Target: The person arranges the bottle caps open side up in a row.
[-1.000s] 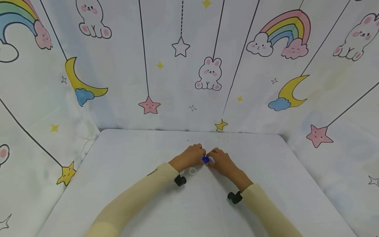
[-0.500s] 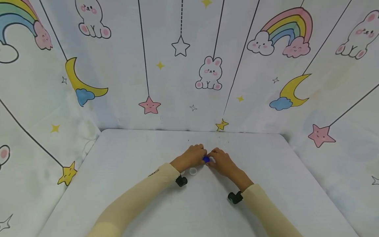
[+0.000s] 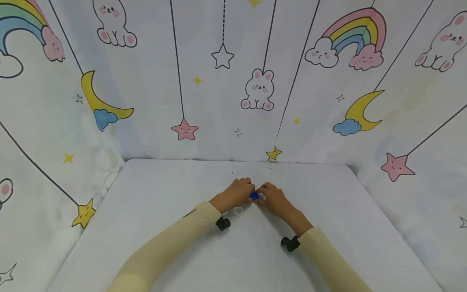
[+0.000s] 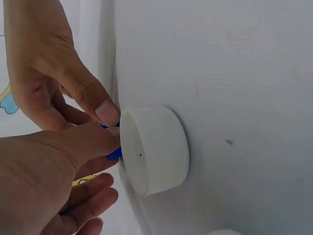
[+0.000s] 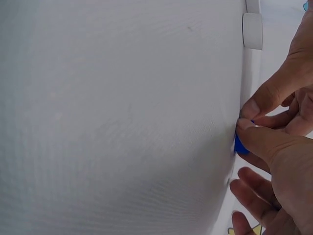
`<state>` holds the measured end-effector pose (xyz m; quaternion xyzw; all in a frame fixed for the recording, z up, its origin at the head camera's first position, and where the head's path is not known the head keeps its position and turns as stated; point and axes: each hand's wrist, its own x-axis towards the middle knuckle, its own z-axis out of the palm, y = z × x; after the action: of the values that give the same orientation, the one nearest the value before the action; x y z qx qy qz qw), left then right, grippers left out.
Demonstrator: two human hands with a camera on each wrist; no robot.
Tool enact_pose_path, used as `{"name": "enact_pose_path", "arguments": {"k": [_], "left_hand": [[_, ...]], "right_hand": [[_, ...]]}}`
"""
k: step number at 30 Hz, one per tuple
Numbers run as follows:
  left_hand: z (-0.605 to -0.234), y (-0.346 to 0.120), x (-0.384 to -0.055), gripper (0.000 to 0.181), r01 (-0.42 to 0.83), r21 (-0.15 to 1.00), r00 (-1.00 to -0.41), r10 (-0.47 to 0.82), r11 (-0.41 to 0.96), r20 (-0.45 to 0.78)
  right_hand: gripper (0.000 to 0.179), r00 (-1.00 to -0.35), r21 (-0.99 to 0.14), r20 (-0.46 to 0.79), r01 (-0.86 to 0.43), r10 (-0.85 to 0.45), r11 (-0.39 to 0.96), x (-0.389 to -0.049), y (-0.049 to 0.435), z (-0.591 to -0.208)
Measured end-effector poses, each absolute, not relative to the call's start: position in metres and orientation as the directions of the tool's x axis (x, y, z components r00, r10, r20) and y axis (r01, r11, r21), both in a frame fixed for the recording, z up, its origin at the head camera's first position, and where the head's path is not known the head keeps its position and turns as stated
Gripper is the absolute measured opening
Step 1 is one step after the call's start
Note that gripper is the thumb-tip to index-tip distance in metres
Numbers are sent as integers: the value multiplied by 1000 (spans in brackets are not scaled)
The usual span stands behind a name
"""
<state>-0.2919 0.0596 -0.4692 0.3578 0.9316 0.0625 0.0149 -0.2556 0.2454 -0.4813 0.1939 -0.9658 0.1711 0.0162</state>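
Both hands meet near the middle of the white table around a small blue piece (image 3: 254,196), whose exact kind I cannot tell. My left hand (image 3: 238,192) pinches it from the left. In the left wrist view, that hand's thumb lies over it. My right hand (image 3: 273,199) pinches it from the other side, its thumb almost touching the left thumb in the right wrist view (image 5: 293,161). Fingers hide most of the blue piece (image 5: 241,143). Just in front of the left hand sits a short, hollow white cap (image 4: 155,151).
Another white round piece (image 3: 225,212) shows partly beside the left wrist. The white table (image 3: 175,178) ends at a back wall of printed cloth (image 3: 153,101). A dark wrist camera (image 3: 223,223) is strapped to the left wrist, another camera (image 3: 290,243) to the right.
Both hands keep almost the same place and hold on the blue piece. The whole head view has shifted very slightly.
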Motion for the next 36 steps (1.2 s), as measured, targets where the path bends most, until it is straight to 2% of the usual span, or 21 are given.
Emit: {"name": "enact_pose_path", "arguments": {"k": [10,17,27,36], "left_hand": [[-460,50,-288,32,677,166,-732,680,717,48],[-457,38,-285,34,707,176,-703,709,685,66],[-450,31,-276,24,759,193,-649,746,622,147],[-448,28,-272,14,781,196,-623,761,593,180]], "right_hand": [[30,-937,-427,49,-332,-345,841,-255,247,-472],[28,-931,-485,51,-339,-361,806,-253,247,-469],[19,-926,-538,68,-347,-371,768,-248,247,-466],[25,-950,-572,6,-258,-311,779,-245,243,-465]]}}
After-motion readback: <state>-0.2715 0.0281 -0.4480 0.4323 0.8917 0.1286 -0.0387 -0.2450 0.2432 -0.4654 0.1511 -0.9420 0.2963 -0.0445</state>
